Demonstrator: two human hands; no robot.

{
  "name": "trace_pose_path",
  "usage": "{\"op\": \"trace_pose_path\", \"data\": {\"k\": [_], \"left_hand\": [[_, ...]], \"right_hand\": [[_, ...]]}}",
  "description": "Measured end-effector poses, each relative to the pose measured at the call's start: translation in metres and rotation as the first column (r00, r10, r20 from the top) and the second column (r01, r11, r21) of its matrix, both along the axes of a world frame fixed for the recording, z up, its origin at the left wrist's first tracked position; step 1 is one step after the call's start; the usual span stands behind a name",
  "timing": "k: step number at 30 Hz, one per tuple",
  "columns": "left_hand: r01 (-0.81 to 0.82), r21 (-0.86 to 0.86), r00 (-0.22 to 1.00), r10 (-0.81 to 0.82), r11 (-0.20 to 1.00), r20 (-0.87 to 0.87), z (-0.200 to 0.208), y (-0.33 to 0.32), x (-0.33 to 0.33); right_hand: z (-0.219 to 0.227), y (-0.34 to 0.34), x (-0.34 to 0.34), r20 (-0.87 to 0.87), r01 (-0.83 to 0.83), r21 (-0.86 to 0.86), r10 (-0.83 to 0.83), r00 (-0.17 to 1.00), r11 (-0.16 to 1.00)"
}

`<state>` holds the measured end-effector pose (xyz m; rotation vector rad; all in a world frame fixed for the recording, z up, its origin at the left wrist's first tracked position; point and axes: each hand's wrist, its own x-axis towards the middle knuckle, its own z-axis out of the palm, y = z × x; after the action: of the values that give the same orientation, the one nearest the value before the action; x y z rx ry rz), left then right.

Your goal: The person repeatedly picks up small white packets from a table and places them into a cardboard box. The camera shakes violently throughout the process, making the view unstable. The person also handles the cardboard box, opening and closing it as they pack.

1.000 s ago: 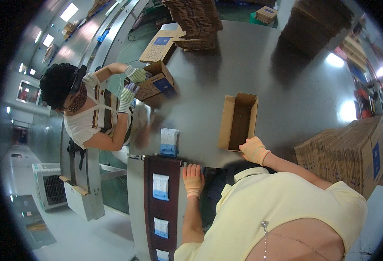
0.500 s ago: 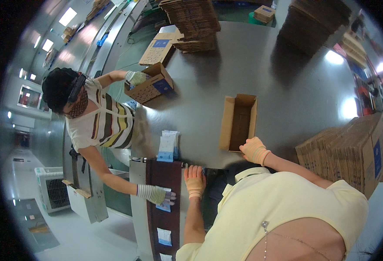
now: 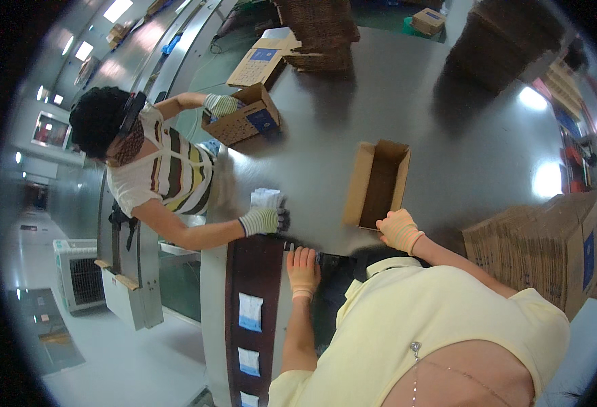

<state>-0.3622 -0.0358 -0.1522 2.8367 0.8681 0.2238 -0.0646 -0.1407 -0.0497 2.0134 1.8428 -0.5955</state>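
Observation:
An open cardboard box point(image 3: 356, 183) stands on the metal table in front of me, a flap folded out on its left. My right hand point(image 3: 400, 232), in a thin orange glove, is closed on the box's near right corner. My left hand point(image 3: 304, 273), gloved alike, lies with fingers stretched out on the edge beside the dark conveyor belt point(image 3: 247, 268), holding nothing. White-and-blue packets point(image 3: 249, 312) lie spaced along the belt. A small pile of packets point(image 3: 266, 198) rests on the table past the belt's end, partly covered by a co-worker's gloved hand point(image 3: 261, 222).
The co-worker point(image 3: 169, 166) stands at the left, the other hand inside a second cardboard box point(image 3: 254, 121). Flattened cartons are stacked on the far side point(image 3: 322, 34) and at the right point(image 3: 536, 244). A tall dark stack point(image 3: 502, 44) stands at the far right of the table point(image 3: 312, 149).
The co-worker's near hand has moved from a packet on the belt up to the pile on the table. Packets on the belt have shifted. My hands stay at the box and the belt's edge.

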Motion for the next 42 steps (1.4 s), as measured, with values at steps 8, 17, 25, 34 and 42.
{"op": "trace_pose_path", "data": {"k": [8,17,25,34,42], "left_hand": [[-0.008,0.020,1.000,0.008,1.000,0.020,-0.006,0.002,0.001],[0.011,0.031,1.000,-0.012,0.999,0.028,-0.001,0.000,0.004],[0.004,0.037,0.999,-0.005,0.999,0.034,0.002,-0.001,0.005],[-0.010,0.025,0.999,0.009,1.000,0.036,-0.003,-0.001,0.001],[-0.019,0.001,1.000,0.019,1.000,0.016,-0.006,0.000,0.000]], "right_hand": [[-0.004,-0.004,0.002,-0.090,0.042,0.135,-0.030,0.995,0.990],[0.002,0.012,0.002,-0.125,-0.094,0.058,0.100,0.987,0.994],[0.005,0.011,-0.001,-0.074,-0.082,0.068,0.087,0.993,0.994],[-0.004,0.015,-0.005,-0.033,-0.094,0.052,0.095,0.995,0.994],[0.000,0.020,-0.010,-0.020,-0.127,0.040,0.128,0.992,0.991]]}}
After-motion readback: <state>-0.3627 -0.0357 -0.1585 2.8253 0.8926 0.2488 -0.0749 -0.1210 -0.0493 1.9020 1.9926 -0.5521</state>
